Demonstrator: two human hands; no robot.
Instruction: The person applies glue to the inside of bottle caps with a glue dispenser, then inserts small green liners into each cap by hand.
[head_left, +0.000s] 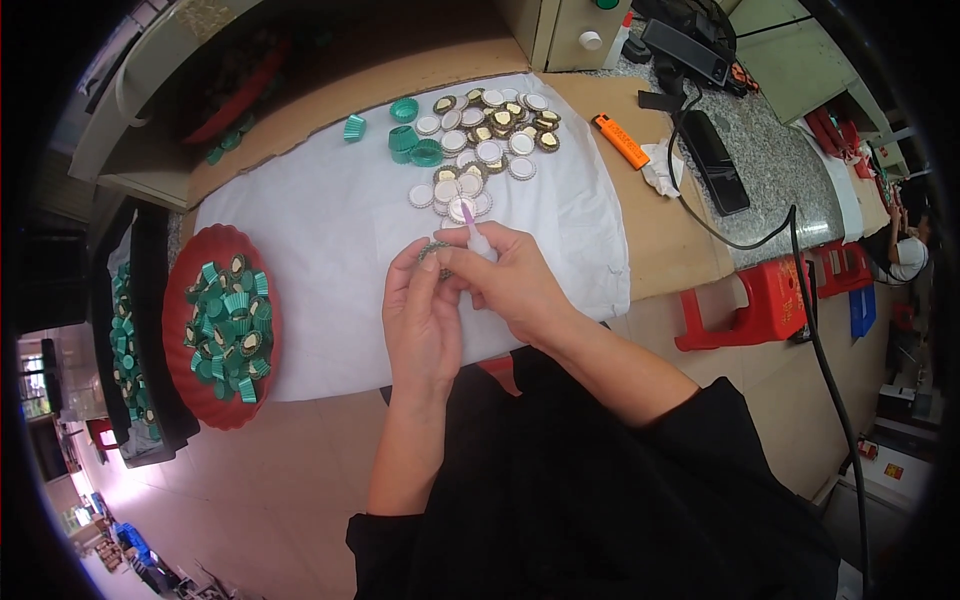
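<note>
My left hand (pixel 418 325) pinches a small round cap with a ridged, greenish edge (pixel 432 248), mostly covered by fingers. My right hand (pixel 522 285) is closed round a small white squeeze bottle (pixel 482 245) with a purple nozzle pointing away from me. Its fingertips also touch the cap's edge. Just beyond the nozzle, a loose pile of round crimped caps (pixel 489 151) is spread on a white cloth (pixel 320 230). Some show white faces, others brown rims with pale gold centres. Left of the pile stand several green fluted cups (pixel 402 143).
At my left is a red scalloped tray (pixel 176 320) heaped with green fluted cups and caps, beside a black bin (pixel 165 405) of similar pieces. Rightward lie an orange box cutter (pixel 621 142), a crumpled tissue (pixel 662 170) and a black phone (pixel 712 162) with a cable. A red stool (pixel 770 300) stands below.
</note>
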